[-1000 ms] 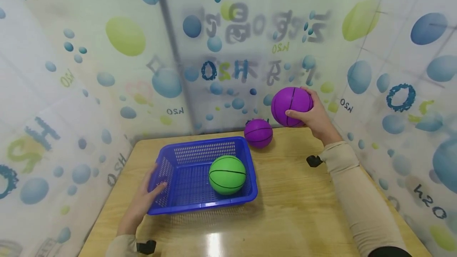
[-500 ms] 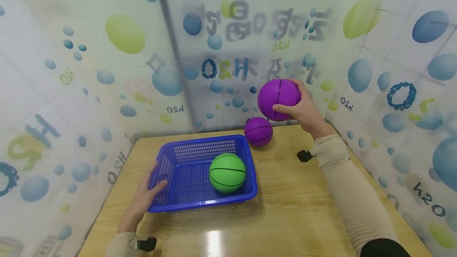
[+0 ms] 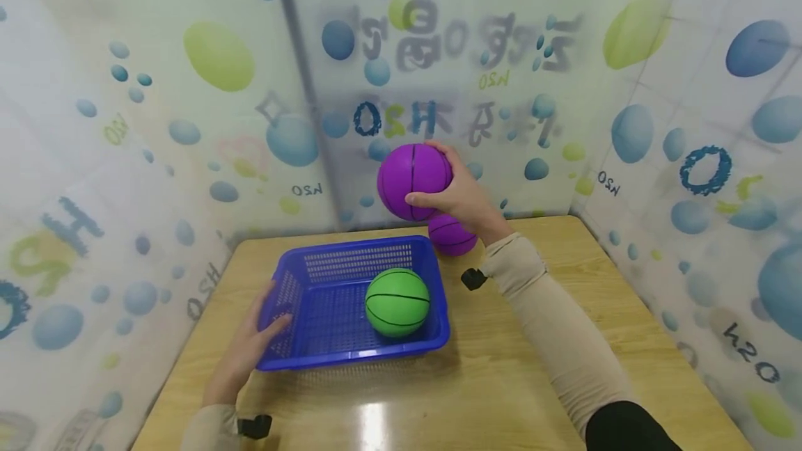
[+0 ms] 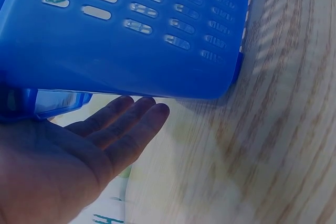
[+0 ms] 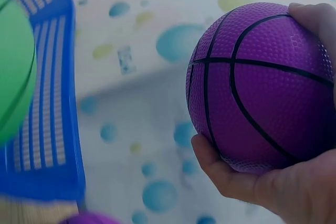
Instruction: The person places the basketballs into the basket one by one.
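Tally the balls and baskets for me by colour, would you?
Purple balls: 2 (one held in the right hand, one on the table)
Green ball: 1 (inside the basket)
Blue basket: 1
Total: 4

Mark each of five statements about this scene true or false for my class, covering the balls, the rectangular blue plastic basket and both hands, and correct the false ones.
1. The round green ball with black lines sits inside the rectangular blue plastic basket. True.
2. The right hand holds nothing. False: the right hand's grip is on a round purple ball with black lines.
3. A second round purple ball is outside the basket, on the pale wooden table. True.
4. The left hand holds a ball. False: the left hand is at the basket's left end, its thumb over the rim.
5. Three balls show in the head view. True.
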A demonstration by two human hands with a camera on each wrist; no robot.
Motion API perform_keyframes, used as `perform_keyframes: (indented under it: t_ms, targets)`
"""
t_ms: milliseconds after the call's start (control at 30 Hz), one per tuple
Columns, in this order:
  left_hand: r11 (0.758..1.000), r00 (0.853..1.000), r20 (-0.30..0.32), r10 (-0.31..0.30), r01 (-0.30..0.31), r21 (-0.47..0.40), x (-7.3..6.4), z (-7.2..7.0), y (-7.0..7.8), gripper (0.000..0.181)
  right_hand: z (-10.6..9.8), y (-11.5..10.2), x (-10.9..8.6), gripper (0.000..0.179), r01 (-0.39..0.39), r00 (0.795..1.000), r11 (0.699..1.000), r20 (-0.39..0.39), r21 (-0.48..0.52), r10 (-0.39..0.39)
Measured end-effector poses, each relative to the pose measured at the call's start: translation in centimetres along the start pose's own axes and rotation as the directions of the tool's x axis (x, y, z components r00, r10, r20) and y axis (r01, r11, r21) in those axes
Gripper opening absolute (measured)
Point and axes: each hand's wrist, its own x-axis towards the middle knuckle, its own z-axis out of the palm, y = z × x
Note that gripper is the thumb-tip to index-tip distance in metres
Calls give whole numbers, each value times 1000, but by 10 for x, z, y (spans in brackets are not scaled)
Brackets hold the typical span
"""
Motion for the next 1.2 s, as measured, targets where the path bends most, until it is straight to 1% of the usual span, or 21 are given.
perform_keyframes:
  t_ms: [67, 133, 267, 367, 433, 567, 667, 767, 867, 967, 1067, 1133, 1200]
  targets:
    - [1000, 1000, 1, 2, -2, -6, 2, 1, 0, 86, 16, -9, 2, 102, 8, 1000, 1000, 30, -1, -8]
    - [1000, 1000, 2, 3, -3, -9, 3, 1, 1, 86, 31, -13, 7, 101, 34, 998, 999, 52, 3, -34]
    - [1000, 1000, 1, 8, -8, -16, 2, 1, 0, 86, 58, -7, 22, 101, 93, 991, 995, 91, 46, -97]
    - [1000, 1000, 4, -3, 3, -18, 0, 0, 0, 86, 76, -11, 25, 99, 120, 984, 990, 122, 76, -129]
    - [1000, 1000, 9, -14, 14, -19, -2, 0, -1, 86, 85, -17, 27, 98, 143, 978, 986, 140, 84, -154]
    - [1000, 1000, 10, -13, 13, -23, -2, -1, 0, 86, 99, -30, 29, 98, 178, 969, 982, 160, 69, -187]
    - [1000, 1000, 4, -5, 5, -22, -1, -1, 0, 86, 107, -36, 31, 98, 180, 967, 982, 174, 60, -188]
    - [1000, 1000, -2, 6, -6, -21, 0, -2, 0, 87, 114, -38, 33, 98, 181, 963, 980, 190, 77, -192]
    - [1000, 1000, -4, 14, -14, -15, 1, -3, 1, 87, 122, -33, 35, 99, 180, 960, 979, 200, 94, -196]
    - [1000, 1000, -2, 16, -16, -3, 1, -3, 1, 89, 130, -24, 35, 99, 168, 959, 982, 216, 86, -183]
    - [1000, 1000, -4, 23, -23, 21, 1, -3, 1, 93, 139, -9, 32, 100, 146, 959, 988, 239, 49, -154]
    - [999, 999, -10, 35, -34, 36, 1, -2, 2, 95, 145, 2, 30, 102, 117, 959, 993, 256, 18, -118]
    - [998, 999, -13, 47, -47, 48, 1, -2, 1, 96, 150, 13, 26, 104, 90, 960, 995, 270, -33, -78]
